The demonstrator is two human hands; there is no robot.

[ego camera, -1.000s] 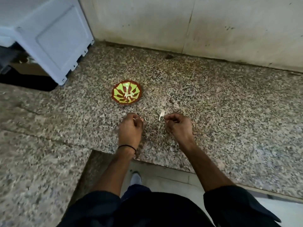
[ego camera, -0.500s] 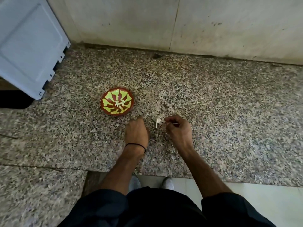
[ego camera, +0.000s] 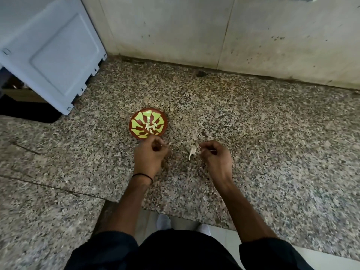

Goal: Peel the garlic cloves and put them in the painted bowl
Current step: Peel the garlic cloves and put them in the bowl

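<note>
The painted bowl (ego camera: 136,121), red-brown with green leaf shapes, sits on the speckled stone counter and holds several peeled garlic cloves (ego camera: 151,127) at its middle. My left hand (ego camera: 150,155) is just in front of the bowl's near rim, fingers curled in; whatever they hold is hidden except a thin pale sliver at the fingertips. My right hand (ego camera: 216,157) is to the right, its thumb and fingers pinched together. A pale piece of garlic skin (ego camera: 191,152) hangs at those fingertips, just above the counter.
Loose garlic skin scraps (ego camera: 194,136) lie on the counter (ego camera: 272,152) behind my right hand. A pale blue-grey appliance (ego camera: 52,51) stands at the back left. A tiled wall (ego camera: 194,32) closes the back. The counter's front edge runs near my arms.
My left hand has moved forward and left, up to the bowl's near rim. My right hand has stayed in place with the pale piece at its fingertips. The camera has shifted.
</note>
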